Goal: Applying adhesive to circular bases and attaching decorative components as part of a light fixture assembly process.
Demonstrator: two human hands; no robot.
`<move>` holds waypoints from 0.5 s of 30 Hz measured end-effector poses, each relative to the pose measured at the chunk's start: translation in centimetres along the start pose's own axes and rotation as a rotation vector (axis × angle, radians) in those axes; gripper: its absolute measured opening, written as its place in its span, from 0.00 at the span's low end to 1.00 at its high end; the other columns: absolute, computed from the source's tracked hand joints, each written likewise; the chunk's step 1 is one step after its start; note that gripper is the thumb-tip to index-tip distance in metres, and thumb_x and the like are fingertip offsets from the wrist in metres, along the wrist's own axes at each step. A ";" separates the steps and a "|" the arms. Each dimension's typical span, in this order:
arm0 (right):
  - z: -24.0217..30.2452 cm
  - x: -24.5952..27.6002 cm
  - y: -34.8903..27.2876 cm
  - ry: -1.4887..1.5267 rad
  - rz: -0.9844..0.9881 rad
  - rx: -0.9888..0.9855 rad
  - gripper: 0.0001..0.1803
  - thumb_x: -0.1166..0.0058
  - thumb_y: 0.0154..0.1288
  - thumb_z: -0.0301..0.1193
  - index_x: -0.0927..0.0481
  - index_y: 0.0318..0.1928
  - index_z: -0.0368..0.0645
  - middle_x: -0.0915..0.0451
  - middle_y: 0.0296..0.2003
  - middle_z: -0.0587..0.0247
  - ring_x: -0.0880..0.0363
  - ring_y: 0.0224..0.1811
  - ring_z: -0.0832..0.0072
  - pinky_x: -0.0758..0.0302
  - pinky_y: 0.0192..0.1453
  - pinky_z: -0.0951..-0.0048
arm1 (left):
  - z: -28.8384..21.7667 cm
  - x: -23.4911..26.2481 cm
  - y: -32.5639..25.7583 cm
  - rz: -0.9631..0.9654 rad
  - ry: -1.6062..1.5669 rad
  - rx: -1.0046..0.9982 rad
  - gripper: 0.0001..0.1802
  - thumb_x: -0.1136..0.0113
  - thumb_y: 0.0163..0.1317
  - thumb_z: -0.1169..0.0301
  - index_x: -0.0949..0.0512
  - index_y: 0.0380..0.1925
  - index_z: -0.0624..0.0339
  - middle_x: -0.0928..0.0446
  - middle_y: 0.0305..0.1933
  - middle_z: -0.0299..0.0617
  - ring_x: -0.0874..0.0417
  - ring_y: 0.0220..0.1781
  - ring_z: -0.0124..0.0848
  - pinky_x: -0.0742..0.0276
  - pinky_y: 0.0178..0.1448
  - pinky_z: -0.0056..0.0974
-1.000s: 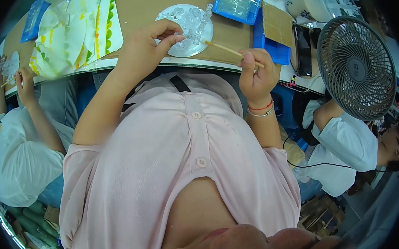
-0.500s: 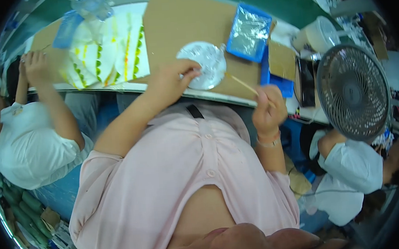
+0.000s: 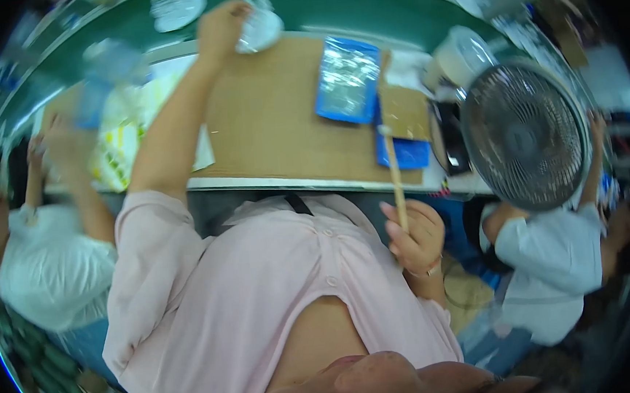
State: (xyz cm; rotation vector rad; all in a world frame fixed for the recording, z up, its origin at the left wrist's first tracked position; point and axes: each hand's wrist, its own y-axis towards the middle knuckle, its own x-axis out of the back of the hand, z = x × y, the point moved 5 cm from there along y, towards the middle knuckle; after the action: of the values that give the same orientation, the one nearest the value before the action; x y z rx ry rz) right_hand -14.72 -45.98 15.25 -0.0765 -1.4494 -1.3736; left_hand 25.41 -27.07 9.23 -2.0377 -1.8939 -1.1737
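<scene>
My left hand [image 3: 221,24] is stretched far out across the counter [image 3: 281,126], fingers curled around the rim of a small white dish [image 3: 259,29] at the far edge of the brown work mat, where the green surface begins; the picture is blurred there, so I cannot tell how firmly I pinch it. My right hand [image 3: 414,235] stays low and close to my body, just below the counter's near edge, closed in a loose fist around the lower end of a thin wooden stick [image 3: 394,173]. I hold the stick upright, its tip pointing away from me and over the counter edge, which keeps it out of the way of my reaching arm. A blue-edged clear pouch [image 3: 348,79] lies flat on the mat to the right of my arm, with a blue card [image 3: 405,152] and a brown piece nearer the edge. A round desk fan [image 3: 524,136] stands at the right end, facing the bench. Another person in a white top sits on each side of me, the one on my left with hands raised over a yellow-and-green printed sheet [image 3: 118,148].
</scene>
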 end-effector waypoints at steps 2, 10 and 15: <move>-0.2 -0.8 -0.3 -0.004 0.101 0.023 0.11 0.45 0.63 0.33 0.23 0.43 0.42 0.16 0.38 0.53 0.17 0.38 0.64 0.19 0.47 0.65 | 3.3 0.0 3.5 -0.196 0.158 -0.185 0.11 0.42 0.63 0.63 0.17 0.39 0.54 0.17 0.36 0.46 0.16 0.36 0.45 0.22 0.40 0.42; -0.7 -0.4 -4.0 -0.224 0.114 -0.018 0.09 0.46 0.63 0.32 0.24 0.40 0.41 0.17 0.40 0.50 0.17 0.40 0.64 0.19 0.49 0.65 | -0.8 -4.1 3.3 -0.258 0.140 -0.388 0.22 0.38 0.61 0.65 0.25 0.54 0.56 0.22 0.55 0.46 0.20 0.54 0.42 0.24 0.54 0.41; -0.8 1.0 -5.7 -0.297 -0.073 0.011 0.07 0.48 0.63 0.25 0.27 0.41 0.41 0.18 0.42 0.49 0.17 0.41 0.64 0.19 0.49 0.64 | -17.4 -7.2 -9.9 0.202 0.104 -0.938 0.25 0.33 0.54 0.62 0.24 0.52 0.59 0.26 0.57 0.48 0.29 0.63 0.49 0.32 0.64 0.48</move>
State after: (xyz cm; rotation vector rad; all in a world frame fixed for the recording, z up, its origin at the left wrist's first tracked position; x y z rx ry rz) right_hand -18.41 -49.09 11.95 -0.2309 -1.7193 -1.4587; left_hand 9.44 -40.65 12.97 -2.3720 -1.1091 -2.3302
